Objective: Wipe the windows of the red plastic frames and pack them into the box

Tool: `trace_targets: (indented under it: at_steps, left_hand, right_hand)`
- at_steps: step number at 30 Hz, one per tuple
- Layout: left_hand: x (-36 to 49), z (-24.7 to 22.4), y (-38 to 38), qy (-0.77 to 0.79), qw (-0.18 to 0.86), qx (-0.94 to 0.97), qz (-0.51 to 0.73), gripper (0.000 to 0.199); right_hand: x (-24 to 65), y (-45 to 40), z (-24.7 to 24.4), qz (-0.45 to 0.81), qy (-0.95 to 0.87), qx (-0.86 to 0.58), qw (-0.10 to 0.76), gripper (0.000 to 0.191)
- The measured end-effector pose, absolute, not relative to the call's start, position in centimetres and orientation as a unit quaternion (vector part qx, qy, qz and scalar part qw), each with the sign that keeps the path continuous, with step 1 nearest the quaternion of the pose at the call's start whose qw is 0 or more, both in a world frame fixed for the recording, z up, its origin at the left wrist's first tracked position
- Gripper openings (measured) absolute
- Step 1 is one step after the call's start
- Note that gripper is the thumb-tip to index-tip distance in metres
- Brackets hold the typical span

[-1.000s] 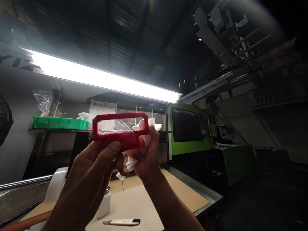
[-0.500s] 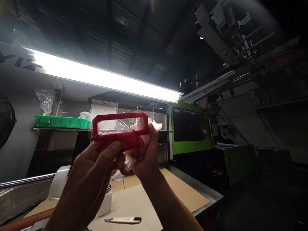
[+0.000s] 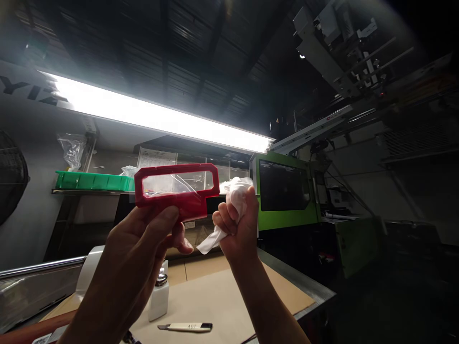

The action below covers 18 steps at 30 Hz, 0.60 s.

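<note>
My left hand (image 3: 150,234) grips a red plastic frame (image 3: 186,209) by its lower edge, thumb on the near face. A long window with clipped corners runs through the frame, and the shelf shows through it. To the right of the frame, my right hand (image 3: 240,229) is closed around a crumpled white cloth or tissue (image 3: 239,191). One end of the white piece hangs out below the fingers. The hand and the frame are apart. Below them on the bench lie a utility knife (image 3: 186,327) marked A07 and a white bottle (image 3: 158,298) with a metal top.
The bench (image 3: 208,294) is covered with brown board. A green bin (image 3: 93,181) stands on the shelf behind, beneath a bright tube light (image 3: 161,117). A green machine (image 3: 287,217) is at the right, and a fan (image 3: 12,177) at the far left.
My right hand has moved right, away from the red frame, with the white cloth or tissue in its grip. The frame stays in my left hand, nearly in the same place.
</note>
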<state>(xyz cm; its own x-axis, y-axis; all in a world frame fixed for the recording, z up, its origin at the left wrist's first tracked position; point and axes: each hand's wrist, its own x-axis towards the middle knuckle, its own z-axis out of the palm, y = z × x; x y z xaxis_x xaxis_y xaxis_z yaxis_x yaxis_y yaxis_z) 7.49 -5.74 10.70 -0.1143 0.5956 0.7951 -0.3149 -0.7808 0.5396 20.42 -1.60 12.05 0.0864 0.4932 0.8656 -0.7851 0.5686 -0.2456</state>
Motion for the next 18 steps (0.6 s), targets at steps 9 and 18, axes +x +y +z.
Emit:
trace_targets:
  at_steps: [9,18]
  left_hand:
    - [7.3,11.0,-5.6,0.118,0.31,0.589,0.737,0.01]
    - [7.3,11.0,-5.4,0.133,0.316,0.578,0.741,0.015]
  right_hand:
    - [22.5,-3.5,10.8,0.286,-0.586,0.081,0.754,0.038]
    - [22.9,-3.8,9.6,0.121,-0.554,-0.011,0.824,0.03]
